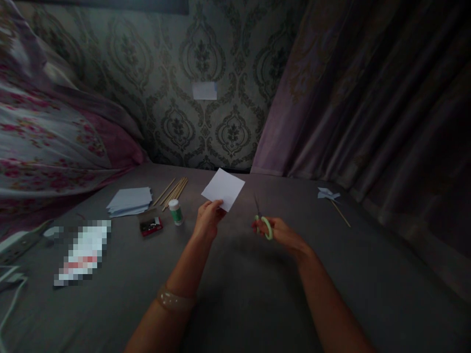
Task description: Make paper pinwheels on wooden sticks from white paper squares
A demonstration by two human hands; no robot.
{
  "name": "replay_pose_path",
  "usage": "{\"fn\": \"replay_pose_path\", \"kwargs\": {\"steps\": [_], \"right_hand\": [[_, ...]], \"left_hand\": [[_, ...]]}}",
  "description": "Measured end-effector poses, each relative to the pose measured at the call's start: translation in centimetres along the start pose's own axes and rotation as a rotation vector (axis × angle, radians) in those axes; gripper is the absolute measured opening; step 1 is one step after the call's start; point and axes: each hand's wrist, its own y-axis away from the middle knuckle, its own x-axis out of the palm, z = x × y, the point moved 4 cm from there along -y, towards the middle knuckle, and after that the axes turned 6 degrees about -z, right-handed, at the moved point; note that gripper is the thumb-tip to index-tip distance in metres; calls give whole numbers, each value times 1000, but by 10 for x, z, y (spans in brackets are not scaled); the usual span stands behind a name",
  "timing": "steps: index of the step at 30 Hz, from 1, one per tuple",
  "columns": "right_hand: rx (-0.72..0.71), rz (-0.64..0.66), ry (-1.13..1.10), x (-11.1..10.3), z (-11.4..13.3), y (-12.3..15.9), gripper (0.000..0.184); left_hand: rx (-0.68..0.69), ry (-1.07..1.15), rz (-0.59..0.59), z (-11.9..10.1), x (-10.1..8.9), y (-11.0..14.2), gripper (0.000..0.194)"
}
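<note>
My left hand [210,217] pinches a square white sheet of paper [223,189] by its lower corner, holding it up above the grey surface. Fingers of my right hand [281,231] are in the light green handles of a pair of scissors [265,226], whose blades point up and away from me. Scissors and paper are apart. The far right holds a white paper pinwheel [327,194] on a thin wooden stick [341,214], lying flat.
On the left lie a stack of white paper [130,200], several wooden sticks [175,192], a white-capped green bottle [175,213] and a small red box [150,225] of metal bits. A power strip [20,247] sits far left. Curtains [353,113] border the right side.
</note>
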Motion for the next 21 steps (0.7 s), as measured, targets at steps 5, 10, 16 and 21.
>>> {"fn": "replay_pose_path", "kwargs": {"steps": [5, 10, 16, 21], "right_hand": [[15, -325, -163, -31, -3, -6, 50], [21, -499, -289, -40, -1, -5, 47], [-41, -478, -319, -42, 2, -4, 42], [-41, -476, -276, -42, 3, -2, 40]], "left_hand": [[-54, -69, 133, 11, 7, 2, 17], [-43, -150, 269, 24, 15, 8, 22], [-78, -249, 398, 28, 20, 16, 26], [-124, -268, 458, 30, 23, 21, 29]]}}
